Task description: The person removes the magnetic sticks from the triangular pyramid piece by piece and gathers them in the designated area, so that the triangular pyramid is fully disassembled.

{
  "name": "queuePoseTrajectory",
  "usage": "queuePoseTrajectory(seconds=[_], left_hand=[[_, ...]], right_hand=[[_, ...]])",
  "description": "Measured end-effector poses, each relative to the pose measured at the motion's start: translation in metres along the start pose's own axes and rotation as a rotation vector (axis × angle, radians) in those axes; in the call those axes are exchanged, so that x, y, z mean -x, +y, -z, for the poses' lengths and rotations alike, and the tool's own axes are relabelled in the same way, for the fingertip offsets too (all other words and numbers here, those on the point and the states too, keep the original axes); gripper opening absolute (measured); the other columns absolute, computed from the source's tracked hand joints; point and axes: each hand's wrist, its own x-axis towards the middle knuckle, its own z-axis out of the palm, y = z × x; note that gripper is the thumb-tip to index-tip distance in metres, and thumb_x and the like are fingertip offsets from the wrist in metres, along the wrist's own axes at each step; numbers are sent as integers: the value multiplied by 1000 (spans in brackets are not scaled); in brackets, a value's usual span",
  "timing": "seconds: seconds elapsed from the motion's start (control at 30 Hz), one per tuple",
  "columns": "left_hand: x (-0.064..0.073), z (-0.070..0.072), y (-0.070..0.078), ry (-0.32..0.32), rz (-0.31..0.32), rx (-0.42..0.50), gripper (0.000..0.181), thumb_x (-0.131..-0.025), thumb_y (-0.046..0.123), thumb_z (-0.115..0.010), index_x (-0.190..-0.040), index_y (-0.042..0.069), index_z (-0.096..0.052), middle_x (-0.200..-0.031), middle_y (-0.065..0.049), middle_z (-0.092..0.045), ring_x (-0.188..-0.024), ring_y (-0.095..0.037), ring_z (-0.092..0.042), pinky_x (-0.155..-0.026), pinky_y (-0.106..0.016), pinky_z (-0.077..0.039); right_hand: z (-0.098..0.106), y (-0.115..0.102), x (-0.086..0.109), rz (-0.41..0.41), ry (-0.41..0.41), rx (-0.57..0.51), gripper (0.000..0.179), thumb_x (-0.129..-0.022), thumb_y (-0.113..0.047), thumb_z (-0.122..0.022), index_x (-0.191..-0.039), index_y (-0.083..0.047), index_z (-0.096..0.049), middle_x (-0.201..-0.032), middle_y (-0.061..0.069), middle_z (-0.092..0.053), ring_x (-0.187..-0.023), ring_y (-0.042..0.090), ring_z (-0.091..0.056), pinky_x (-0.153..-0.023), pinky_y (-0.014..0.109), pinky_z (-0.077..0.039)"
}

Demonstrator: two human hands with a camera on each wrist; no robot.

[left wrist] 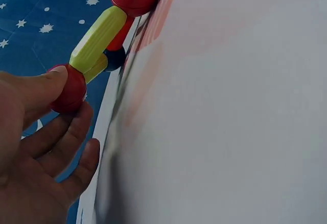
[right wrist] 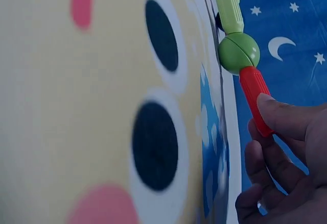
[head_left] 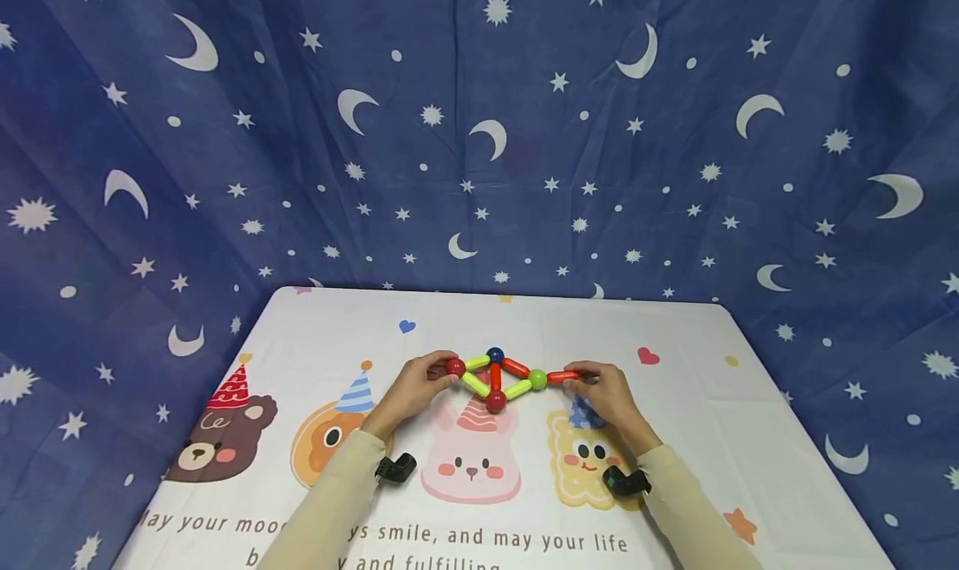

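A flat figure of joined rods and balls spans the gap between my hands. Two triangles share a red rod [head_left: 495,377] running from a dark blue ball [head_left: 495,354] to a red ball [head_left: 496,401]. Yellow-green rods [left wrist: 98,38] and another red rod [head_left: 514,367] make the outer sides. My left hand [head_left: 416,389] pinches the red ball [left wrist: 70,92] at the left corner between thumb and fingers. From the green ball [right wrist: 239,53] at the right corner sticks out a red rod [right wrist: 254,99], its free end pinched by my right hand [head_left: 608,395].
Beneath is a white table cover [head_left: 637,470] printed with cartoon animals, hearts and lettering. A blue curtain [head_left: 479,137] with moons and stars hangs behind the table's far edge. Each wrist carries a small black camera [head_left: 395,468].
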Motion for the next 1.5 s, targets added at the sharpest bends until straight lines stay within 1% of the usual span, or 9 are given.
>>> queuePoseTrajectory(seconds=[0.1, 0.23, 0.33, 0.5, 0.67, 0.8, 0.93, 1.23, 1.5], left_hand=[[-1, -4, -2, -8, 9, -49, 37, -90, 18, -71, -126, 14, -63, -112, -2, -70, -101, -16, -64, -96, -39, -51], [-4, -8, -2, -16, 11, -85, 36, -90, 18, -72, -125, 12, -65, -113, -3, -69, -106, -19, -62, -102, -43, -47], [-7, -10, -2, -16, 20, -102, 37, -89, 16, -72, -125, 11, -65, -117, -5, -68, -112, -21, -61, -106, -43, -45], [-9, -12, -1, -15, 25, -129, 37, -88, 15, -73, -125, 12, -65, -120, -6, -68, -115, -23, -60, -106, -44, -45], [-9, -11, 1, -15, 31, -124, 37, -88, 14, -73, -124, 13, -65, -116, -5, -69, -113, -24, -60, -106, -45, -44], [-9, -12, 1, -14, 26, -113, 37, -88, 14, -73, -124, 13, -65, -115, -5, -69, -116, -25, -60, -108, -46, -42], [-9, -13, -2, -13, 20, -111, 36, -89, 15, -73, -124, 14, -65, -115, -4, -69, -115, -24, -60, -107, -46, -42], [-9, -12, -2, -12, 9, -123, 36, -88, 16, -74, -123, 15, -66, -115, -4, -69, -113, -24, -60, -106, -46, -44], [-9, -18, -1, -24, 2, -115, 36, -87, 19, -75, -122, 16, -67, -113, -3, -70, -114, -23, -60, -106, -45, -43]], right_hand=[[3, 4, -1, -37, -14, 5, 26, -83, -16, -79, -108, -13, -75, -106, 11, -74, -91, 21, -65, -77, 29, -50], [7, 8, -2, -77, -26, 22, 25, -83, -18, -79, -108, -15, -75, -108, 10, -73, -91, 21, -63, -81, 33, -50], [8, 11, -4, -75, -32, 33, 24, -83, -18, -79, -106, -15, -75, -106, 9, -73, -89, 21, -61, -83, 34, -49], [8, 17, -5, -58, -34, 44, 23, -82, -18, -80, -104, -13, -76, -100, 8, -72, -84, 20, -58, -77, 30, -48], [7, 17, -7, -72, -37, 83, 26, -82, -18, -80, -107, -12, -75, -99, 8, -70, -84, 20, -55, -75, 30, -47], [9, 15, -7, -41, -30, 99, 32, -82, -17, -80, -112, -11, -72, -98, 8, -70, -84, 21, -56, -78, 32, -48], [9, 4, -5, -14, -5, 78, 33, -84, -16, -77, -116, -10, -69, -101, 9, -70, -90, 22, -59, -83, 34, -47], [-6, -34, -3, 132, -12, 4, 30, -85, -17, -77, -113, -8, -70, -105, 7, -73, -97, 23, -64, -78, 27, -50], [-34, -56, -4, 113, -64, 0, 25, -84, -18, -78, -109, -14, -72, -99, 3, -71, -92, 19, -62, -77, 28, -48]])
